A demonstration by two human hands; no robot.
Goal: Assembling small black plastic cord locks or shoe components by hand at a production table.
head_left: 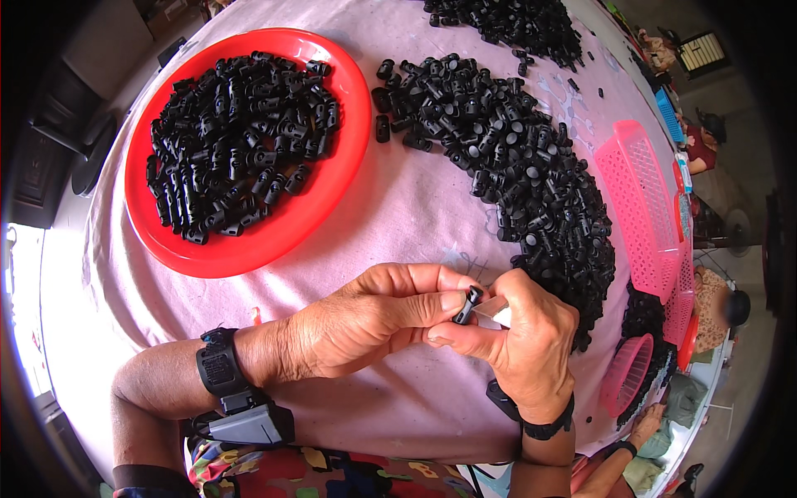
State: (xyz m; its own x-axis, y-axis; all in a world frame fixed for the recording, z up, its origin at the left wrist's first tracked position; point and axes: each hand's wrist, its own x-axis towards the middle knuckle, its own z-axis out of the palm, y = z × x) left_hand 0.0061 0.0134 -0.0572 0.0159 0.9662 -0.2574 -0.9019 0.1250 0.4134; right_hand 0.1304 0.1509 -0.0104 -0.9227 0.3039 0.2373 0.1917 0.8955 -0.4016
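Pinched between the thumb and fingers of my left hand point(365, 319) is a small black cord lock point(466, 310), held tilted. My right hand point(535, 344) is closed beside it, gripping a small pale, flat piece point(491, 314) whose edge meets the cord lock; its exact kind is partly hidden by the fingers. A long heap of black cord lock parts point(531, 158) curves across the cloth just beyond my right hand. To the far left, a round red tray point(355, 158) holds many black cord locks point(241, 137) in a pile.
A pink patterned cloth point(398, 207) covers the table. Another black heap point(523, 25) lies at the far edge. Pink plastic baskets point(643, 212) and a smaller pink basket point(628, 373) stand at the right. Another person's hand point(647, 425) is at the lower right.
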